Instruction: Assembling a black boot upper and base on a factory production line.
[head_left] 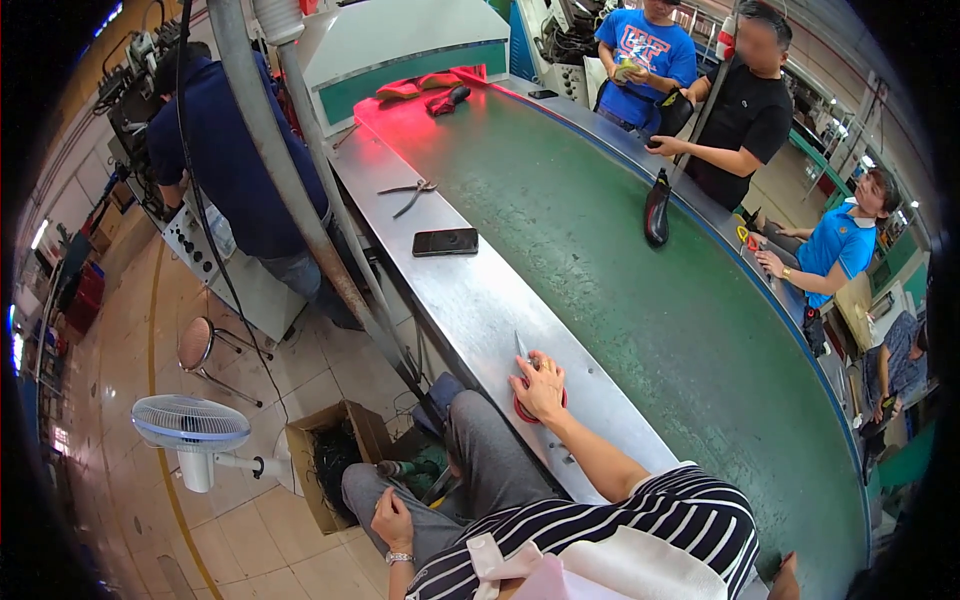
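Observation:
My right hand (541,388) rests on a pair of scissors (519,346) with red handles, lying on the metal ledge of the conveyor. Its fingers are bent over the handles, and the pointed blades stick out past them. My left hand (392,522), below a wrist watch, lies on my thigh with its fingers loosely curled; I see nothing in it. Farther up the ledge are a black phone (446,242) and a pair of pincers (408,194) with dark handles spread apart.
A green conveyor belt (600,270) carries a dark shoe (656,212). More shoe parts (432,88) sit under red light at the machine's mouth. Several co-workers stand along the far side. On my left are a metal post (290,180), a fan (192,425), a stool (196,343) and a cardboard box (300,450).

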